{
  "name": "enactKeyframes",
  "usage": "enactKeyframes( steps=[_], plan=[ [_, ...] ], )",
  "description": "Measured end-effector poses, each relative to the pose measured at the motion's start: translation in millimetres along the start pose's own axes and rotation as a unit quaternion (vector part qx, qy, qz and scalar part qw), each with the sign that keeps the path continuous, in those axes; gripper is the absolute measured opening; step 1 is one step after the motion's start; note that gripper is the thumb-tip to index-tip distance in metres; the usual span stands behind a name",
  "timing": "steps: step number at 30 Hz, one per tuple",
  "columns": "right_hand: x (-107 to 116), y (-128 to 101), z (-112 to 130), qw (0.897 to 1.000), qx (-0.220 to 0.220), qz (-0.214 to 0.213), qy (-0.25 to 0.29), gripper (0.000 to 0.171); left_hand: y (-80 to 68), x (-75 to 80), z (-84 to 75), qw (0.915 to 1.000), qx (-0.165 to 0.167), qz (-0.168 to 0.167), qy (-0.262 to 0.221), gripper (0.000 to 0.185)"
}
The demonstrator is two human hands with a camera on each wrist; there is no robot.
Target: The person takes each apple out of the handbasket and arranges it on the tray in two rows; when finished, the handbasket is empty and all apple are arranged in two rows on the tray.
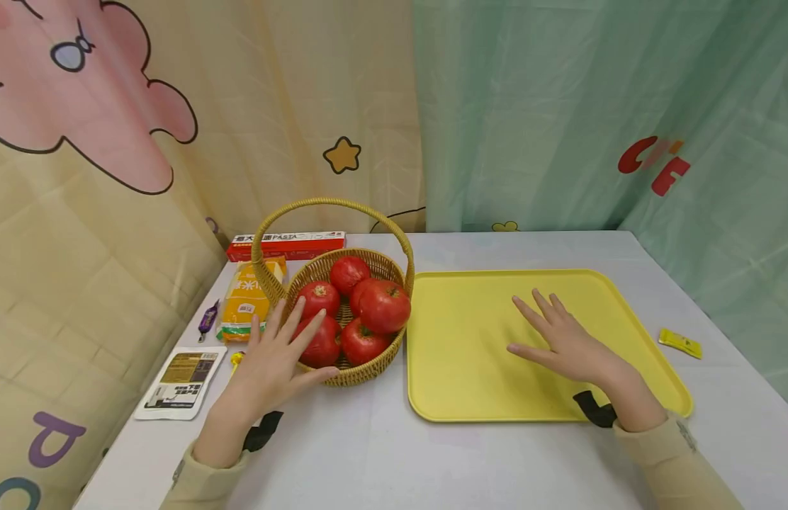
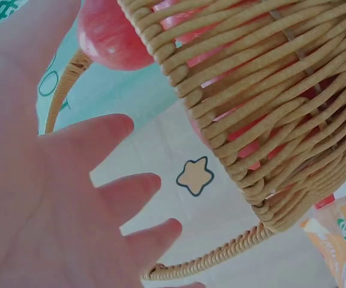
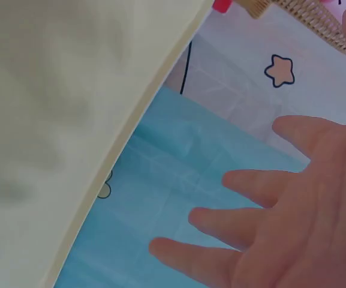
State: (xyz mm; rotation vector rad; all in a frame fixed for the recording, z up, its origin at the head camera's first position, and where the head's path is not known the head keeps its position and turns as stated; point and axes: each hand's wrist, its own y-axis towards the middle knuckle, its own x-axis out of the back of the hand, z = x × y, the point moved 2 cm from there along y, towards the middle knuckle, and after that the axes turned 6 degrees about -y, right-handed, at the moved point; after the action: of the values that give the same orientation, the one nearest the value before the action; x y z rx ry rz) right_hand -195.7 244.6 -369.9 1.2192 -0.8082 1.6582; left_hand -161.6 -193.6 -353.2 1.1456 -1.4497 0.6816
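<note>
- The wicker basket stands just left of the middle of the frame on the white counter, its tall handle arching over it.
- Inside, at least six red fruits lie heaped. The topmost fruit sits high at the basket's right side — a jolt, or pulling out a fruit beneath it, could send it over the rim.
- The left hand, lower left of centre, has its fingers spread and grips nothing. In the head view its fingertips overlap the basket's near left side, yet the left wrist view shows a gap to the rim. A hasty sweep from here could snag the rim or handle and tip the load.
- The right hand, right of centre, is likewise spread and bare, above the yellow tray with a faint shadow below. The tray is wide, flat and low-lipped, so a round fruit put down carelessly could roll across it and bump over the edge.
- Basket and tray lie very close together; shoving one could shift the other.
- At the left of the frame, the white pouch and a small yellow sweet lie near the left hand — a low wrist could nudge them.
</note>
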Motion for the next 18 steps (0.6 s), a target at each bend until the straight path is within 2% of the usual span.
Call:
enactKeyframes(
  steps=[5, 11, 15, 18],
  plan=[
    [5, 11, 10, 0.997, 0.005, 0.031, 0.064, 0.083, -3.9, 3.6, 1.1, 0.9993, -0.008, -0.023, -0.029, 0.085],
    [16, 32, 33, 0.994, 0.031, 0.026, 0.101, 0.080, -8.1, 8.9, 1.6, 0.9906, -0.023, -0.113, -0.074, 0.079],
    [23, 47, 49, 0.990, 0.049, 0.009, 0.129, 0.079, -16.1, 7.4, -1.8, 0.9760, -0.022, -0.176, -0.126, 0.076],
    [29, 58, 62, 0.983, 0.065, -0.006, 0.172, 0.074, -21.9, 2.4, -5.0, 0.9543, -0.024, -0.240, -0.177, 0.072]
  ],
)
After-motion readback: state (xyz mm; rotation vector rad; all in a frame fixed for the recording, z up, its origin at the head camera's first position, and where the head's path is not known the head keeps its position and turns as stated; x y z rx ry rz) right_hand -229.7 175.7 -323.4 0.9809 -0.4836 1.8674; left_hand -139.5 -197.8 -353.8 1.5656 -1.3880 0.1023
